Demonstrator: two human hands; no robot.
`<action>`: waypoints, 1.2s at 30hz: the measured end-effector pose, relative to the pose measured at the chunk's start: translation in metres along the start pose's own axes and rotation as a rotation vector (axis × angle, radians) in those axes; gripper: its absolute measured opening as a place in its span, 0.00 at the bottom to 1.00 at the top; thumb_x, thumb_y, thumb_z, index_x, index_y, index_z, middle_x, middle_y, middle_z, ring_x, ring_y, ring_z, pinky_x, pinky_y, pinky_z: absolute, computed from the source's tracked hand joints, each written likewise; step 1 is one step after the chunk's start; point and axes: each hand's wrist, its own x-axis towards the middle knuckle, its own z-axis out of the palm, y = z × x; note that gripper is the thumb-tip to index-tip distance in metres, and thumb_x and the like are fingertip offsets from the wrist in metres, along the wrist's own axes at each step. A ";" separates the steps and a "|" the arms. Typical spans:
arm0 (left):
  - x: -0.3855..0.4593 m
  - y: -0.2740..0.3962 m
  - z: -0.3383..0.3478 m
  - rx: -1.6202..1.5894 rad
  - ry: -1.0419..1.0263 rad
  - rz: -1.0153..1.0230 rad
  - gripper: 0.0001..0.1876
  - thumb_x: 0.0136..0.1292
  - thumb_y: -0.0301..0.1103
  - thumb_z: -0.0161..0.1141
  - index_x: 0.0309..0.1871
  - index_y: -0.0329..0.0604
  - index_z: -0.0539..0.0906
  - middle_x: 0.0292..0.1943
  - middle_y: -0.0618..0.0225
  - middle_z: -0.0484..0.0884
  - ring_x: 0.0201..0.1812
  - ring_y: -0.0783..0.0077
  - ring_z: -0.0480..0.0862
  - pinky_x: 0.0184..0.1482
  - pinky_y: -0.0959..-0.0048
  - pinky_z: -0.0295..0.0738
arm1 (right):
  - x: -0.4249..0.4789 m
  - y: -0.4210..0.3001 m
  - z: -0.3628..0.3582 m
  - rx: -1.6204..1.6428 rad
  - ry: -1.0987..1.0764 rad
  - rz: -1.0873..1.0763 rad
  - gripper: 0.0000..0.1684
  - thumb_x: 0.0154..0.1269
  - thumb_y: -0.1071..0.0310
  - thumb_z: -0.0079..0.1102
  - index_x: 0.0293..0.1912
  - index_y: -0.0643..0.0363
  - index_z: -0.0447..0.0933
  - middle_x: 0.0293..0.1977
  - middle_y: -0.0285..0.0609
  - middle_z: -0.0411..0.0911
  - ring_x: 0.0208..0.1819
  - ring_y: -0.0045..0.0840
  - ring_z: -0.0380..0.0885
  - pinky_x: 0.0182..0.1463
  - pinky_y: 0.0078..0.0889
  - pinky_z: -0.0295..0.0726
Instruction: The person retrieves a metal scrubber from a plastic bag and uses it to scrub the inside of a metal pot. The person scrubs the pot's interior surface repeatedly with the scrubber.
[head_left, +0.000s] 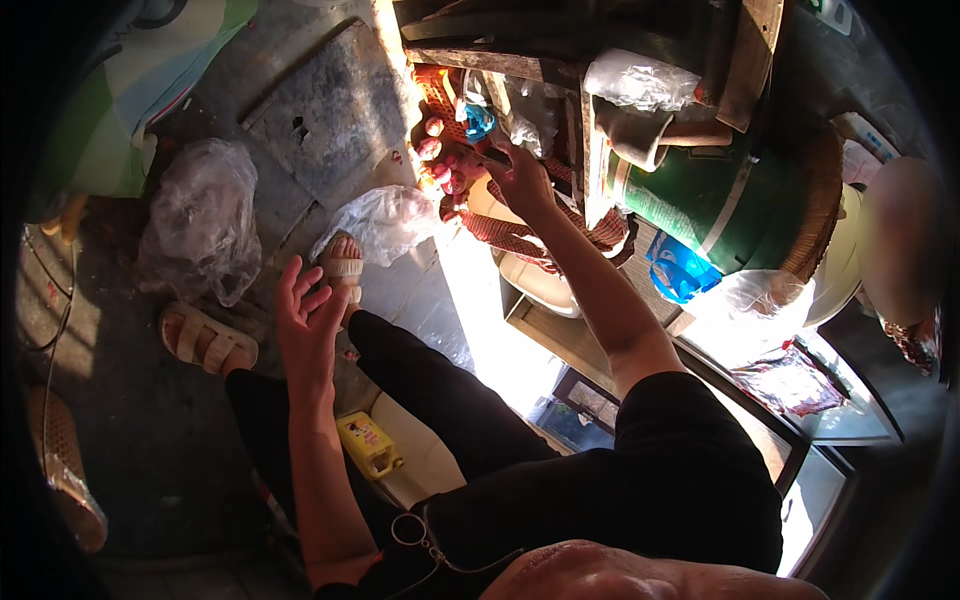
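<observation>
My left hand (309, 326) is raised above the floor and my left knee, fingers apart, holding nothing. My right hand (525, 184) reaches forward over a red checked cloth (506, 229), near several red onions (450, 178) on the floor. A dark shape lies by its fingertips, and whether they grip it is unclear. Beyond the onions leans an orange plastic basket (441, 94), with a crumpled blue plastic bag (478, 122) against it. A clear plastic bag (390, 223) lies between the onions and my sandalled foot (345, 262).
Another clear plastic bag (201, 221) lies on the floor at left. A wooden frame (495, 61) stands ahead, beside a green container (694, 199). At right are a blue bag (679, 270) and a wicker rim (821, 199). A yellow container (369, 444) sits below my legs.
</observation>
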 end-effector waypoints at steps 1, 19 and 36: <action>0.000 -0.003 0.002 0.008 -0.005 -0.005 0.38 0.59 0.41 0.67 0.69 0.46 0.61 0.62 0.58 0.68 0.59 0.64 0.70 0.63 0.63 0.62 | 0.010 0.031 0.015 -0.046 0.058 0.076 0.33 0.58 0.50 0.64 0.57 0.60 0.70 0.51 0.53 0.76 0.41 0.37 0.82 0.46 0.37 0.79; 0.011 -0.047 0.031 0.165 -0.053 -0.028 0.37 0.56 0.38 0.70 0.67 0.43 0.64 0.58 0.56 0.71 0.54 0.63 0.74 0.58 0.64 0.71 | 0.108 0.112 0.071 1.060 0.411 0.550 0.10 0.65 0.66 0.58 0.43 0.62 0.80 0.24 0.38 0.78 0.23 0.20 0.77 0.27 0.22 0.80; 0.024 -0.053 0.047 0.190 -0.090 -0.051 0.36 0.56 0.37 0.69 0.66 0.42 0.65 0.58 0.56 0.71 0.55 0.61 0.73 0.58 0.65 0.71 | 0.008 0.159 0.088 0.539 0.531 0.597 0.40 0.63 0.54 0.61 0.67 0.60 0.55 0.61 0.54 0.64 0.39 0.35 0.79 0.43 0.35 0.80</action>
